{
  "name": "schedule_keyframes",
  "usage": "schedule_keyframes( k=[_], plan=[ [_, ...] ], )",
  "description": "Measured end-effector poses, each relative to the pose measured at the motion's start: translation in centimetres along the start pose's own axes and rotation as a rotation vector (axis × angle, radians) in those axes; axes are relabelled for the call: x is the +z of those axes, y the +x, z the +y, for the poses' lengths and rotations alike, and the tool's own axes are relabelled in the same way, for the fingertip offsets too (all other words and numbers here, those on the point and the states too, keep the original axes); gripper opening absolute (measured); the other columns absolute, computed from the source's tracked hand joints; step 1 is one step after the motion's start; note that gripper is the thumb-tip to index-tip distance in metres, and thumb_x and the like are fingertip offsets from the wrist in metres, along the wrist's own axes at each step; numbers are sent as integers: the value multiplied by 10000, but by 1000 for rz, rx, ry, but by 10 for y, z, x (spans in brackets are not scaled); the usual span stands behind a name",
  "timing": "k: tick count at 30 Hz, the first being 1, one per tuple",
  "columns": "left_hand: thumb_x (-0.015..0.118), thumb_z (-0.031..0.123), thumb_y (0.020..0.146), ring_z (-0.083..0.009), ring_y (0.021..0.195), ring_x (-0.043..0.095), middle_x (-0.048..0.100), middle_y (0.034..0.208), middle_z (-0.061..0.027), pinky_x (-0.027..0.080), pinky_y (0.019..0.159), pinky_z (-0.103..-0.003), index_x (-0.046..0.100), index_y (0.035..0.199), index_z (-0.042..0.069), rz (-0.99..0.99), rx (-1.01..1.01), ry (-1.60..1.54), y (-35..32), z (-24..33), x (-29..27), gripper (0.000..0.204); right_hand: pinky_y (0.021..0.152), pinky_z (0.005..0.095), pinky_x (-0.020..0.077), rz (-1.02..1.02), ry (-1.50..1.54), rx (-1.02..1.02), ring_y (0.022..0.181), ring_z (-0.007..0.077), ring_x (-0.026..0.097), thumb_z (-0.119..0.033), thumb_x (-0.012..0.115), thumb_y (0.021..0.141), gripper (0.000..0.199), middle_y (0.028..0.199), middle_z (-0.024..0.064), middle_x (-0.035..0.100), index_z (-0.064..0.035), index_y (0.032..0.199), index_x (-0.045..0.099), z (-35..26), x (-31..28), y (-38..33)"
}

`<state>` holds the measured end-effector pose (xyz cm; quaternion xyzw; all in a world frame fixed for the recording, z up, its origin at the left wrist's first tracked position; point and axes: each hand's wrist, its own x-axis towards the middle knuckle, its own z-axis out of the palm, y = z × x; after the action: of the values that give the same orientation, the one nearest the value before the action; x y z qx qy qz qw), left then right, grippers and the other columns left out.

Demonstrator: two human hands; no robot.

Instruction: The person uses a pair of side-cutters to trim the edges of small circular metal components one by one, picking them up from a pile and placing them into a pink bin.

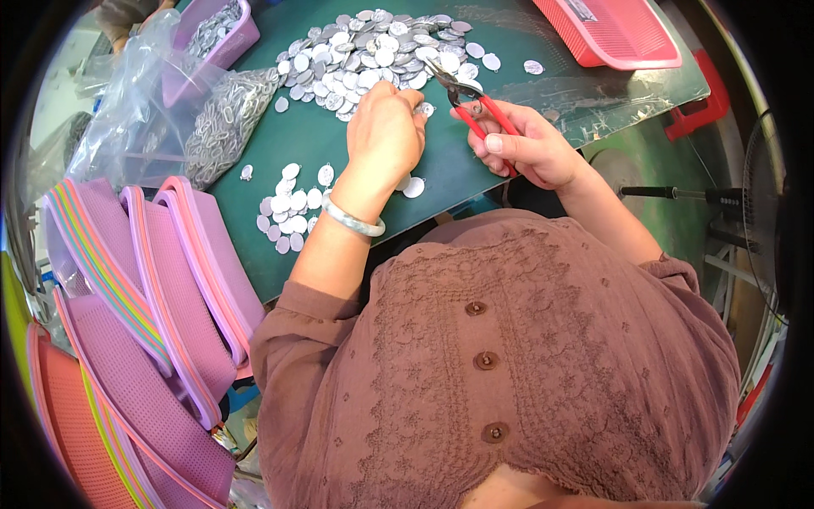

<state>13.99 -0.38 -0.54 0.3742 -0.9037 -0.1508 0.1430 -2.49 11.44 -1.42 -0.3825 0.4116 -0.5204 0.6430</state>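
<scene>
My left hand [386, 131], with a pale bangle on its wrist, is closed at the near edge of a large pile of silver oval pendants [373, 51]. One silver pendant [426, 109] shows at its fingertips, partly hidden by them. In my right hand [530, 146] are red-handled pliers [486, 114], gripped by the handles, their dark jaws pointing up and left toward the pile. A smaller group of pendants [292, 204] lies left of my left wrist, and another pendant [414, 187] is just right of that wrist.
A clear plastic bag [225, 119] of metal links lies on the green tabletop [475, 170] at left, beside a purple basket [237, 38] of metal parts. Stacked purple and pink baskets [191, 305] crowd the near left. A pink basket [623, 42] sits at the far right.
</scene>
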Motion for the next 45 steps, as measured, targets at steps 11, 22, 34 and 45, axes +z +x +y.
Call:
schedule_keyframes(
  k=[11,22,34,45],
  plan=[
    [590,25,836,-218,783,649,635,877,-147,550,706,-273,521,963,-46,-165,-470,-1337,-4,-12,-6,161,532,195,358,-21,41,-3,595,79,422,-231,610,815,524,801,34,506,17,1251,456,2,-5,-1],
    [501,28,886,-254,908,631,619,994,-173,533,791,-307,516,1109,-55,-127,-465,-1708,-28,-10,-18,238,521,192,355,-42,-8,40,592,65,427,-235,622,806,523,804,25,516,5,1243,464,1,-6,0],
    [549,2,855,-229,880,638,625,991,-166,535,756,-290,495,1139,-44,-13,-438,-1534,-37,-7,-30,293,521,193,331,-112,-190,100,597,50,403,-282,672,800,512,741,-39,487,-25,1212,509,-12,1,2],
    [638,8,809,-132,749,610,632,904,-86,489,644,-216,502,1143,-21,25,-371,-1430,-41,-14,-31,361,623,207,388,-150,-338,116,735,75,468,-278,691,765,513,896,0,561,-12,1175,536,-18,7,5]
  ],
)
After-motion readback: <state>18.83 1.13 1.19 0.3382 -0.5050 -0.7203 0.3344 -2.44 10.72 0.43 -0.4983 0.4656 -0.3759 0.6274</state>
